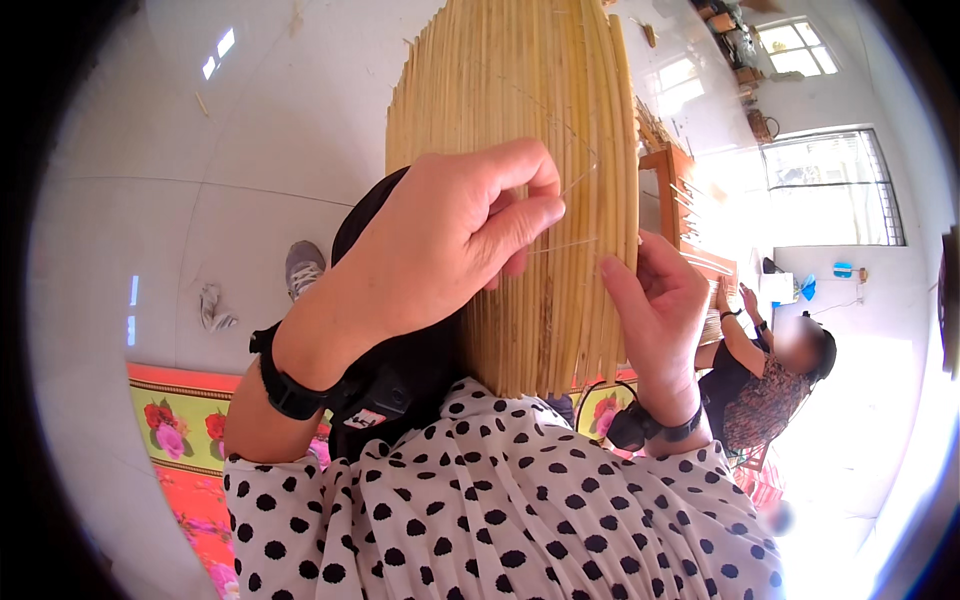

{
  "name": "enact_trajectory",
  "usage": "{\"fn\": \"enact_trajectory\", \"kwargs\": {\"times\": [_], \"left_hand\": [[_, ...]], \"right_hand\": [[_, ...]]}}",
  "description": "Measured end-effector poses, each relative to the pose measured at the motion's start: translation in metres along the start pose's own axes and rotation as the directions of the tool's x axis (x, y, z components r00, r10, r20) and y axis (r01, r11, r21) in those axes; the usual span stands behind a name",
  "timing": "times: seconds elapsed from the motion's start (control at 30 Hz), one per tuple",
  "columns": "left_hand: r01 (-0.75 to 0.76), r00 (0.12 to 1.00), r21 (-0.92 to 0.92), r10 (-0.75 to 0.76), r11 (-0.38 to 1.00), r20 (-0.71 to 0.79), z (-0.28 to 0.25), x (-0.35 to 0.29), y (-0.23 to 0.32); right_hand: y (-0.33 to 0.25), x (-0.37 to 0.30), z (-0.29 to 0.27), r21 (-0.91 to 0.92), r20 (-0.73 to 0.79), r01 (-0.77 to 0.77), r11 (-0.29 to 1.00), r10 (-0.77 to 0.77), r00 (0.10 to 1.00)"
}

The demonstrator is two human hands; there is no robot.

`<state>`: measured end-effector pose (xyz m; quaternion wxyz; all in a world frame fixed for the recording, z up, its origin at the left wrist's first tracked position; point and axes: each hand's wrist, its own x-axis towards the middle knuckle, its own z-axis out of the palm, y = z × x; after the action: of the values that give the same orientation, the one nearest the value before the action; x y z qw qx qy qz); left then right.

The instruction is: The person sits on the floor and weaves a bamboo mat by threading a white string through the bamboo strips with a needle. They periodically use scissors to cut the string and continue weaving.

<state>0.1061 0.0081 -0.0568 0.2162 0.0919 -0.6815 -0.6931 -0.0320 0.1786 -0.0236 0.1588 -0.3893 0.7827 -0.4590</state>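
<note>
A panel of straw-coloured reed stalks (500, 110), laid side by side, stretches away from my lap. My left hand (450, 230) is over its left part, thumb and forefinger pinched on a thin, pale thread (566, 245). The thread runs in fine lines from these fingers to the stalks right of them. At the panel's right edge is my right hand (660, 310), its thumb on the front of the outer stalks and its fingers curled round the edge. The fingertips behind the edge are partly hidden.
To the right, another person (765, 380) reaches toward a wooden frame (680, 200) with thin sticks. A floral red and yellow cloth (185, 430) lies at the lower left. A grey shoe (304, 266) and a crumpled whitish scrap (215, 308) are on the pale tiled floor (120, 230).
</note>
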Motion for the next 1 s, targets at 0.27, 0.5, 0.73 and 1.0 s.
{"fn": "enact_trajectory", "kwargs": {"times": [0.27, 0.5, 0.73, 1.0], "left_hand": [[-0.072, 0.997, 0.185, 0.078, 0.980, -0.023, -0.005, -0.006, -0.018], [-0.062, 0.997, 0.180, 0.069, 0.982, -0.031, 0.002, -0.006, -0.023], [-0.201, 0.968, 0.322, 0.238, 0.925, -0.080, 0.006, -0.007, -0.028], [-0.190, 0.967, 0.475, 0.247, 0.859, -0.060, 0.005, -0.007, -0.026]], "right_hand": [[-0.008, 0.000, 0.002, -0.037, -0.007, -0.017, 0.999, 0.017, 1.000], [-0.013, 0.003, 0.005, -0.025, 0.025, -0.047, 0.999, 0.048, 0.999], [-0.016, 0.002, 0.005, -0.065, 0.000, -0.094, 0.993, 0.095, 0.996], [-0.015, -0.001, 0.006, -0.025, -0.017, -0.115, 0.993, 0.114, 0.993]]}}
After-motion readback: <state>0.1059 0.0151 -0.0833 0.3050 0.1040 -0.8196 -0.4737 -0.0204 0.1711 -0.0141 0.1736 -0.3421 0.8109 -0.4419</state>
